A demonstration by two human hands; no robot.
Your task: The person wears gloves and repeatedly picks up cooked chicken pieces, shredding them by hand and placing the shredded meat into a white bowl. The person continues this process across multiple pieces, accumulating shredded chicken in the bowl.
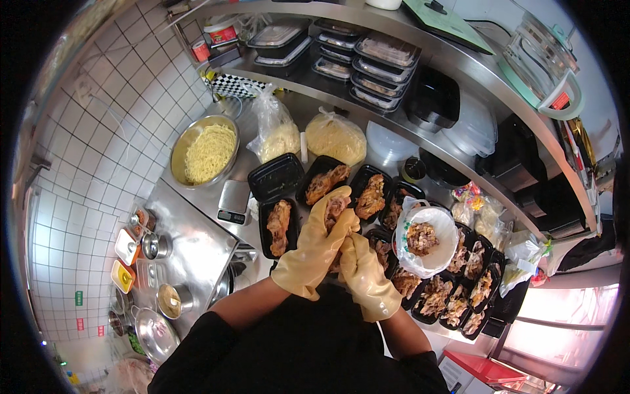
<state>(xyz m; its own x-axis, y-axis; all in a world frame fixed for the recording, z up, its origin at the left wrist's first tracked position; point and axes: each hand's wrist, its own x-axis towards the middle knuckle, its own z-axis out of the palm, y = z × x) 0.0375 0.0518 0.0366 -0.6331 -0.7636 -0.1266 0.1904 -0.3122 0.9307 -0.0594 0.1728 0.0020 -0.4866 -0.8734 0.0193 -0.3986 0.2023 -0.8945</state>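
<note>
My left hand [312,248], in a tan rubber glove, is closed around a piece of cooked meat [336,209] that shows above the palm. My right hand [366,276], gloved the same way, presses against the left below the meat; its fingertips are partly hidden, and what they grip cannot be told. Beyond and beside the hands lie black plastic trays, each with a browned meat piece: one at the left [279,227], one behind [326,183], one at the right [370,195]. A black tray [276,177] without meat stands at the upper left. Right of the hands, a bag-lined bowl [433,216] holds small scraps.
Several trays of shredded meat [435,295] crowd the right. Behind stand a steel bowl of noodles [209,150], bagged noodles [336,138] and a digital scale [233,202]. A steel shelf [315,91] with lidded containers overhangs the back. Pots [174,300] stand at the left.
</note>
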